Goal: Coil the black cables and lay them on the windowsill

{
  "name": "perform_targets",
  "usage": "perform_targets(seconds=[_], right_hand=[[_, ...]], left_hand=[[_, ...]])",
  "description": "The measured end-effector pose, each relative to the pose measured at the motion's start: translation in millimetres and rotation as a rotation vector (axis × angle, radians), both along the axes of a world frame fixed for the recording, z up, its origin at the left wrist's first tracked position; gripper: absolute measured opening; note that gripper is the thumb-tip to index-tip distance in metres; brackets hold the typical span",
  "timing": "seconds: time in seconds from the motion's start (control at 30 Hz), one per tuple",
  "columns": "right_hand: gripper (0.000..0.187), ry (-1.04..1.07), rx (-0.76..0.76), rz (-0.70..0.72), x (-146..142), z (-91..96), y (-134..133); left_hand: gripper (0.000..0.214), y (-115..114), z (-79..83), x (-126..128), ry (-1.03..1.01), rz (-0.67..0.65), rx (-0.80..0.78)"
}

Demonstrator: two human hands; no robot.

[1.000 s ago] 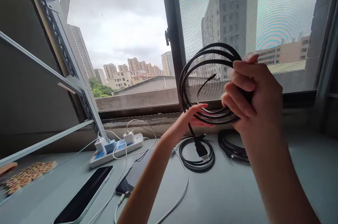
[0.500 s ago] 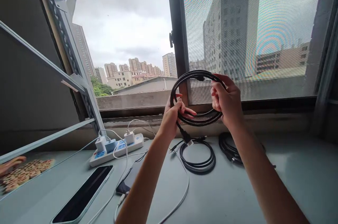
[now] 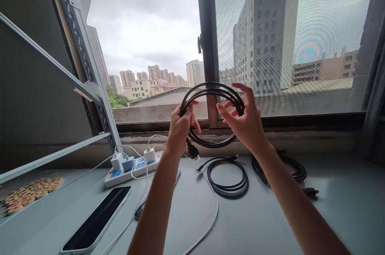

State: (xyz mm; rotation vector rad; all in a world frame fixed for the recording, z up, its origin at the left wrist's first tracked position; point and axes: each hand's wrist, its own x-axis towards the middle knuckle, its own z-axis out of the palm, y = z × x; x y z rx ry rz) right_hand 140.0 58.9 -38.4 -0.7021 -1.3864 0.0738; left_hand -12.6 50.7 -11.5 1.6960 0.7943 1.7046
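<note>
A black cable wound into a round coil is held up in front of the window frame. My left hand is closed around the coil's left side. Below that hand dangles one end of the cable, a black plug with a metal tip. At the coil's right side is my right hand, its thumb and index finger spread apart; the loops run by its palm, and its lower fingers are partly hidden behind them. On the table under the hands lies a second black coiled cable.
Another black cable bundle lies to the right, partly behind my right forearm. Left are a power strip with chargers, a phone and another dark device behind my forearm. A white cable crosses the table. A metal shelf frame stands at left.
The coil and both hands have shifted left. My right hand has loosened from its closed grip, its thumb and index finger now apart. The upper loops have spread from each other.
</note>
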Motion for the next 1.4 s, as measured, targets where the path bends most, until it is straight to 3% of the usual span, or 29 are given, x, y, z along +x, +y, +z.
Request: perform_targets(seconds=[0.23, 0.37, 0.47, 0.6, 0.77, 0.87, 0.97, 1.03, 1.2, 1.4], right_hand=[[0.057, -0.084, 0.072, -0.078, -1.7, 0.4, -5.5], [0.053, -0.111, 0.122, -0.212, -3.1, -1.2, -4.1], [0.044, -0.169, 0.17, -0.316, -3.2, -1.5, -2.1], [0.036, -0.223, 0.194, -0.355, 0.5, -2.2, 2.3], [0.042, -0.13, 0.196, -0.34, 1.7, -3.0, -0.6], [0.044, -0.025, 0.208, -0.309, 3.6, -0.8, -10.5], [0.024, -0.021, 0.18, -0.295, 13.0, 4.2, -25.8], [0.016, -0.046, 0.122, -0.271, 21.7, 7.7, -38.1], [0.023, -0.174, -0.116, -0.04, 26.2, 0.1, -71.0], [0.028, -0.304, -0.303, 0.311, 3.2, -46.6, -108.3]], left_hand=[[0.013, -10.6, 7.5, -6.6, -0.095, -0.161, -0.186], [0.012, -13.7, 9.5, -5.1, -0.067, -0.199, -0.266], [0.02, -12.0, 8.0, -2.9, 0.004, -0.182, -0.28], [0.042, -15.9, 5.2, 4.0, 0.082, -0.12, -0.252], [0.038, -47.3, 3.4, 20.9, 0.141, -0.001, -0.084], [0.034, -74.3, 3.2, 33.2, 0.244, 0.13, 0.095], [0.033, -99.6, 2.2, 43.5, 0.28, 0.228, 0.226], [0.034, -114.3, -0.6, 47.0, 0.24, 0.218, 0.245], [0.04, -145.3, -19.4, 34.9, 0.062, 0.119, 0.187], [0.05, -170.5, -56.1, 1.2, -0.292, 0.156, -0.039]])
